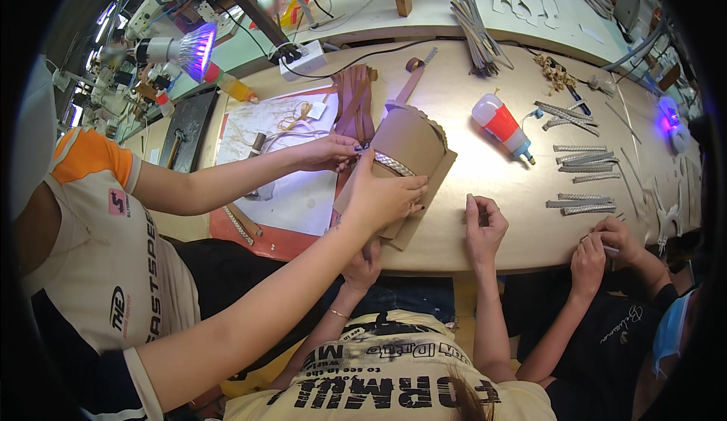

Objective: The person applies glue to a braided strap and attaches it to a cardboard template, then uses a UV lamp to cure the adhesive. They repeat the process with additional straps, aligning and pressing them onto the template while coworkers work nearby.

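Observation:
My left hand (362, 269), with a thin bracelet at the wrist, is at the table's front edge, just below the lower corner of a brown cardboard-like panel (409, 137). A co-worker's forearm covers part of its fingers, so their hold is unclear. My right hand (486, 228) rests at the table edge right of the panel, fingers curled in, nothing visible in it. The co-worker on the left grips the panel with one hand (386, 194). Their other hand (337, 152) pinches the end of a silver braided strip (394, 163) lying across the panel.
A red-labelled glue bottle (501, 126) lies on the gold table. Bundles of grey braided strips (587, 160) lie to the right. Brown straps (354, 103) lie behind the panel. A lit purple lamp (193, 50) stands at left. Another co-worker's hands (598, 251) work at right.

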A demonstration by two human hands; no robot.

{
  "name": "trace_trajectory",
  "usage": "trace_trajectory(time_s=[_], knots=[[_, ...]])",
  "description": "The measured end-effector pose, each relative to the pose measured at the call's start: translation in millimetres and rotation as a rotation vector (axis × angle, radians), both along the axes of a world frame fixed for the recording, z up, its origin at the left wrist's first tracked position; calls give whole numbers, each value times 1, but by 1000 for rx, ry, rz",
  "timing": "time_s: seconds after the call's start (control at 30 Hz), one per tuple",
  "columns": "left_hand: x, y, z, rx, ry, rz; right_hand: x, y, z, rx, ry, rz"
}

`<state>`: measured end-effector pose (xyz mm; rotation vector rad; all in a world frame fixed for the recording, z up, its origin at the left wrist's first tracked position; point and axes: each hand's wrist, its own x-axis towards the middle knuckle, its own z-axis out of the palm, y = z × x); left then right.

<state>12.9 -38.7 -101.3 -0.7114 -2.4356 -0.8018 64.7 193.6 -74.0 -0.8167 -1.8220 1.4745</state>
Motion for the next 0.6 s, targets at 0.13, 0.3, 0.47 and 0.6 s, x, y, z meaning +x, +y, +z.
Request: trace_trajectory(time_s=[0.13, 0.3, 0.47, 0.6], knots=[[1, 1, 0, 14, -23, 4, 0, 0, -1, -30, 0, 3], [3, 0, 2, 36, -100, 3, 0, -1, -2, -29, 19, -3], [-1, 0, 4, 44, -78, -15, -1, -3, -1, 7, 46, 5], [-1, 0, 7, 51, -62, -20, -1, -4, -1, -20, 31, 20]])
